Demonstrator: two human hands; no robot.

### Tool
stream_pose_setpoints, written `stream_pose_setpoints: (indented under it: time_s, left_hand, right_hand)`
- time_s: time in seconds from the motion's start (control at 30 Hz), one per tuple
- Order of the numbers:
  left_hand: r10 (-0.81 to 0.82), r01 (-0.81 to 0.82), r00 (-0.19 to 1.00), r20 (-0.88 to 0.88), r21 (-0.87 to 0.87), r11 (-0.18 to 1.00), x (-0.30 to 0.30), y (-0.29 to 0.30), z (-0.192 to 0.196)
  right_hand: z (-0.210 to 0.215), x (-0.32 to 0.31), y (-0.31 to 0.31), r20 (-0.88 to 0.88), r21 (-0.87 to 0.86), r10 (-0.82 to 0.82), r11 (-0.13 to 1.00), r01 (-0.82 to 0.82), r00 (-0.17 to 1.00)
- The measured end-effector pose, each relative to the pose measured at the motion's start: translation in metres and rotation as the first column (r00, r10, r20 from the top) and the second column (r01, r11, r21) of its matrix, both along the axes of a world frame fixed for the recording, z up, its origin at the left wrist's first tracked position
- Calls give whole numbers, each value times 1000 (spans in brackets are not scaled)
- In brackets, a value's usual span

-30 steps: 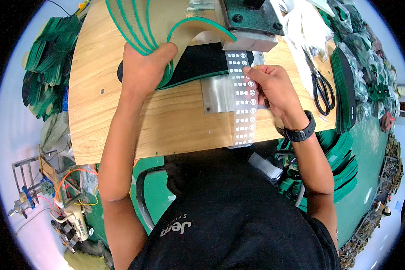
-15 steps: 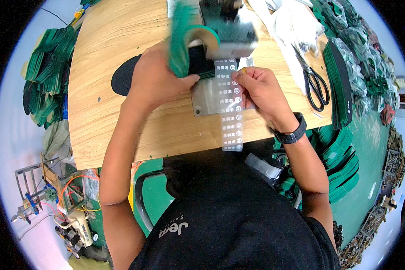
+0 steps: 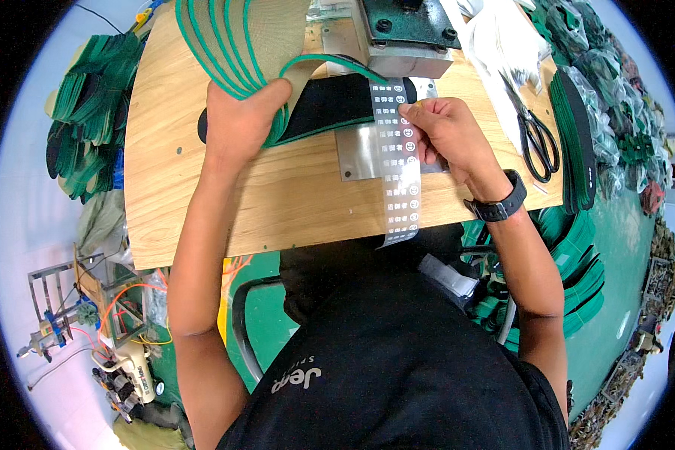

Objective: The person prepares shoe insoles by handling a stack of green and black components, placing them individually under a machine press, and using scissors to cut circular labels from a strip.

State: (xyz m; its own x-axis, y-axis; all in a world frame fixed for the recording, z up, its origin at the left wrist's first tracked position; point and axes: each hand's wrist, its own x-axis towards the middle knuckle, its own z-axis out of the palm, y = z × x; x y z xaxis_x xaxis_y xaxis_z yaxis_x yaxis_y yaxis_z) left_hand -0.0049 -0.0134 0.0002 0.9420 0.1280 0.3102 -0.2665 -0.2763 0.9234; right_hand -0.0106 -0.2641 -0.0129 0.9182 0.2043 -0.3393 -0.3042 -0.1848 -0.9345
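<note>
My left hand (image 3: 240,124) is closed around a fanned bundle of shoe insoles (image 3: 277,37), tan on one face with green edges. A black-faced insole (image 3: 322,109) stretches from that hand toward the press, its far end partly under a clear strip of printed labels (image 3: 399,165). My right hand (image 3: 451,135) pinches this strip at its right edge, near the insole's end. The strip hangs down over the table's front edge. Beneath it lies a flat metal plate (image 3: 358,157). The head of a press (image 3: 409,45) stands just beyond my hands.
Black-handled scissors (image 3: 538,146) lie at the right of the wooden table (image 3: 172,210), beside white sheets (image 3: 491,41). A stack of insoles (image 3: 571,142) stands at the table's right edge. More insole piles (image 3: 90,112) are off to the left. Bagged goods (image 3: 592,75) lie far right.
The bundle, blurred and upright before, now leans left and fans open. A black-faced insole has come flat beneath the strip's upper end. My right hand keeps its pinch, slightly farther up.
</note>
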Motion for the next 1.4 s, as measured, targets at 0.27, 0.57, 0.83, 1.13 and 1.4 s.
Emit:
stream_pose_setpoints:
  time_s: [0.27,0.57,0.83,1.13,1.4]
  left_hand:
    - [13,-13,1000,4,69,997,-2,-1,2]
    - [-79,79,997,-9,193,978,0,-8,-3]
    - [-256,224,966,-32,601,767,10,-16,-7]
    - [-84,134,990,-115,550,824,-2,-13,4]
    - [35,-36,999,15,47,998,-2,7,-1]
  right_hand:
    - [-1,1,-3,-22,-15,10,1000,-10,1000]
    - [-4,1,-2,-43,-37,-15,999,14,999]
    - [2,-11,-2,-13,-5,-14,1000,14,1000]
    - [-5,-23,-24,-27,189,-226,955,227,974]
    - [1,-3,-5,-14,-107,82,991,-83,997]
